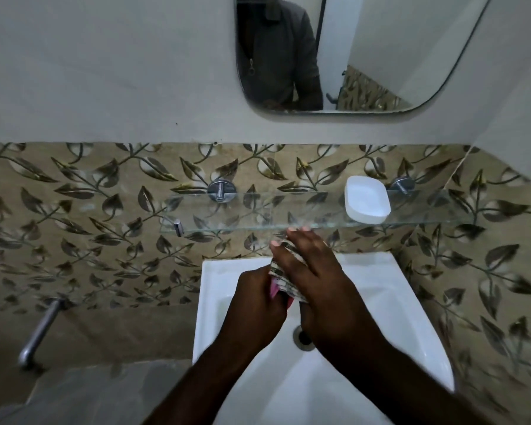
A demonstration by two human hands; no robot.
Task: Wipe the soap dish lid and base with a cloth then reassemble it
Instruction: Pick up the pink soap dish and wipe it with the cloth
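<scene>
A: hands - what's each one up to?
B: left hand (pixel 258 299) is curled round a pink piece (pixel 274 290) of the soap dish, over the sink (pixel 396 302). right hand (pixel 316 280) lies flat, fingers straight, pressing the patterned cloth (pixel 290 290) onto it.
A: and the other half?
B: white piece (pixel 367 199) sits on the glass shelf (pixel 258 223), right end - lid or base, can't tell.

- The oval plastic soap dish piece (pixel 367 199) is gleaming white.
- The folded cloth (pixel 285 279) is showing dark-and-cream checks.
- The held plastic piece (pixel 274 290) is showing pink.
- The beige wall tiles (pixel 74 210) are carrying brown leaves.
</scene>
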